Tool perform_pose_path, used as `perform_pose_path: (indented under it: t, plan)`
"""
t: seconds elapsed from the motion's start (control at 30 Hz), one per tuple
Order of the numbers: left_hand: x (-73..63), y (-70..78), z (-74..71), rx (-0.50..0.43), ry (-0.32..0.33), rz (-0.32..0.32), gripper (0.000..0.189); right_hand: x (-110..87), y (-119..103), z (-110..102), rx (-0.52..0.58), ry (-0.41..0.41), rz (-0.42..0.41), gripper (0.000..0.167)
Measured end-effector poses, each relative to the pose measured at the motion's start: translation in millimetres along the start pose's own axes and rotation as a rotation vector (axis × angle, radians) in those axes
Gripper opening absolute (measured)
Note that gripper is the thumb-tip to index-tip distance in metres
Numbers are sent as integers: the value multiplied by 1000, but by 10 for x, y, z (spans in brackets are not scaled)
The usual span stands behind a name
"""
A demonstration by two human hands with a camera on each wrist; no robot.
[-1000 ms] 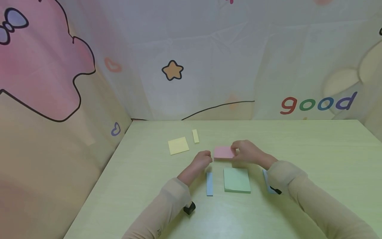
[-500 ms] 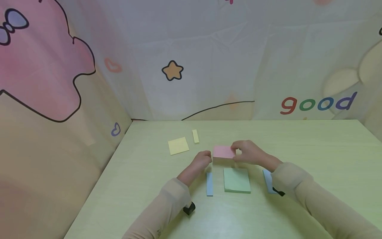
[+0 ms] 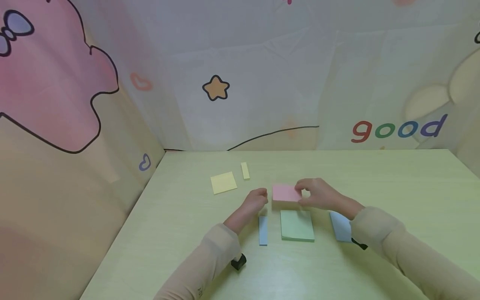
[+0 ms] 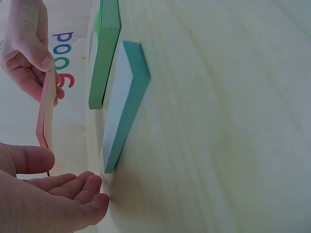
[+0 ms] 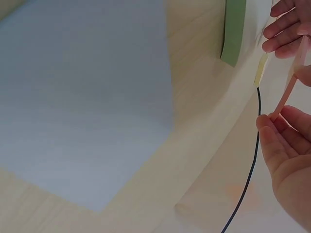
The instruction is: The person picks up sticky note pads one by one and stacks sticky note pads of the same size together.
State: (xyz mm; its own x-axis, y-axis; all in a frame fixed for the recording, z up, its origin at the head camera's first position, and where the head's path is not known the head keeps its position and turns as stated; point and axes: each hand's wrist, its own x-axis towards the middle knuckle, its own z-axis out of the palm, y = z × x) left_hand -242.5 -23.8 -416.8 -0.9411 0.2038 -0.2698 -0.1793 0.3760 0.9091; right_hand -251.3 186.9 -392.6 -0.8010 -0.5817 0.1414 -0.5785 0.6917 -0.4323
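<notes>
A pink sticky note pad (image 3: 286,193) is held up above the table in the head view. My right hand (image 3: 320,193) pinches its right end between thumb and fingers, also visible in the right wrist view. My left hand (image 3: 255,202) is just left of the pad, apart from it. In the left wrist view that left hand (image 4: 58,194) has thumb and loosely bent fingers spread, holding nothing. Nearer to me lie a square green sticky note pad (image 3: 297,226) and a narrow blue pad (image 3: 263,230). A wider blue pad (image 3: 340,227) is partly hidden by the right sleeve.
A square yellow sticky note pad (image 3: 223,183) and a narrow yellow pad (image 3: 245,171) lie farther back on the left of the pale wooden table (image 3: 393,179). A printed cloth (image 3: 262,96) rises along the table's back edge and left side.
My right hand has lifted the pink pad off the table, then shifted it slightly right, widening its gap to the left hand. The left hand has barely moved.
</notes>
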Motion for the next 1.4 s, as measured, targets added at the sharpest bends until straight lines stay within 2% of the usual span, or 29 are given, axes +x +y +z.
perform_pose_path:
  t: [0.27,0.43,0.63,0.97,1.2,1.4]
  plan:
    - [3,8,38,-12,25,14,44,-104,42,-24,-1,14,-36,19]
    - [9,9,44,-26,30,13,43,-172,48,-56,3,-4,-13,23]
    - [19,15,55,-16,28,44,42,-246,67,-77,13,-30,29,26]
    - [-29,41,87,6,25,76,40,-364,92,-86,27,-24,35,25]
    - [-60,61,111,7,19,85,39,-469,114,-92,66,-38,98,27]
    - [-73,79,161,2,6,95,37,-545,141,-95,66,-37,118,28]
